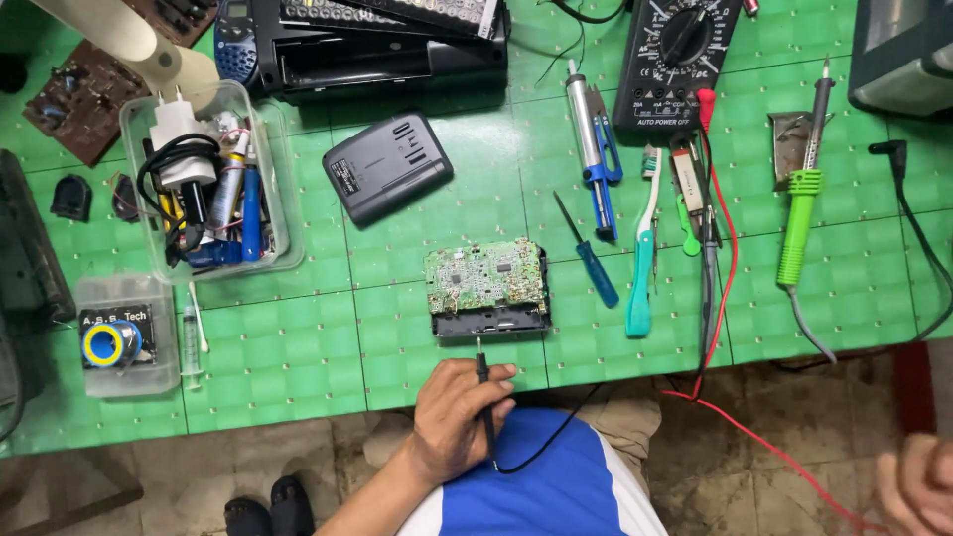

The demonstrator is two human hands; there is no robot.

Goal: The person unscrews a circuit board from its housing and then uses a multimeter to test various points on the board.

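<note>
The left hand [459,407] pinches a thin black probe [483,382] just below the green circuit board [487,275]; a slipping tip may bridge contacts. The right hand [918,483], far right, has an unclear grip.

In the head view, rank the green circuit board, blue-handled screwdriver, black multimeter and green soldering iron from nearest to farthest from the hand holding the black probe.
From the left hand:
1. Green circuit board, just above it.
2. Blue-handled screwdriver, up and right.
3. Black multimeter, top centre-right.
4. Green soldering iron, far right.
The last two are close to call.
</note>
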